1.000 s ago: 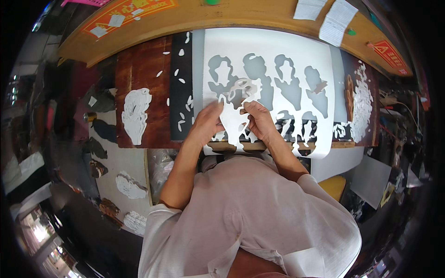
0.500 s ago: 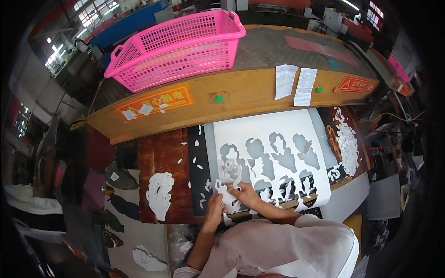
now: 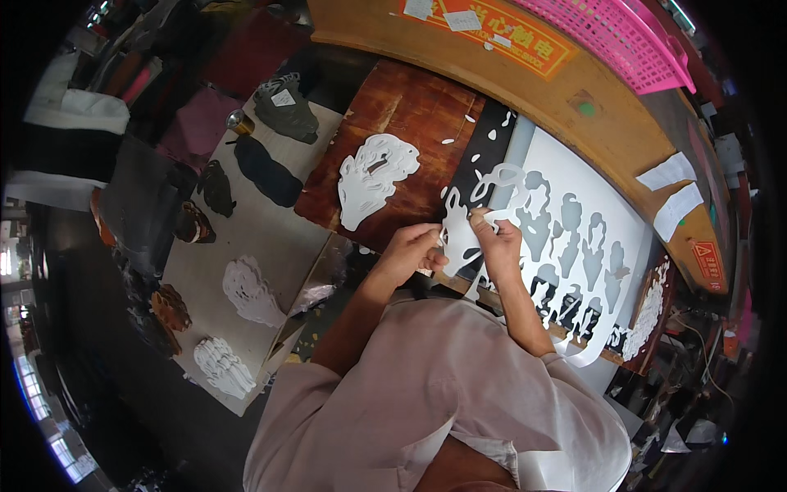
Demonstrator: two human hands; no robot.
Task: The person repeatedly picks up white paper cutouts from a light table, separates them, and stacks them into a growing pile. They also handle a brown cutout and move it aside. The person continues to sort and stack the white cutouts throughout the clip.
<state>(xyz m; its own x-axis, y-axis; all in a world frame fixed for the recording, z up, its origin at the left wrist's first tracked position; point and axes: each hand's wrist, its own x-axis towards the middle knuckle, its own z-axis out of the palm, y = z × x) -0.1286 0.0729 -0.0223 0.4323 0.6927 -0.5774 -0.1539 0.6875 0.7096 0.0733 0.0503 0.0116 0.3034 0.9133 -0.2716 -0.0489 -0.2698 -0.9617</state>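
Between my hands is a thin white die-cut piece (image 3: pixel 459 232) with curved openings, raised just in front of me. My right hand (image 3: pixel 498 244) pinches its right side between thumb and fingers. My left hand (image 3: pixel 414 252) has its fingers curled at the piece's left edge; the fingertips are partly hidden. Behind the right hand, looped strips of white offcut (image 3: pixel 502 176) stand up. A white sheet (image 3: pixel 586 176) with rows of shaped holes lies to the right, and a stack of similar white pieces (image 3: pixel 377 176) rests on the reddish-brown board (image 3: pixel 402 102) to the left.
A yellow machine beam (image 3: pixel 533 82) crosses beyond the sheet, with a pink basket (image 3: pixel 607 41) on top. On the left, a pale table (image 3: pixel 213 287) holds shoes, including a dark green one (image 3: pixel 287 111), and more white stacks (image 3: pixel 223 366). Small white scraps (image 3: pixel 648 316) are heaped at right.
The view has turned toward the left, bringing the side table and its stacks further in. Both hands still hold the white die-cut piece, now raised nearer the brown board's edge.
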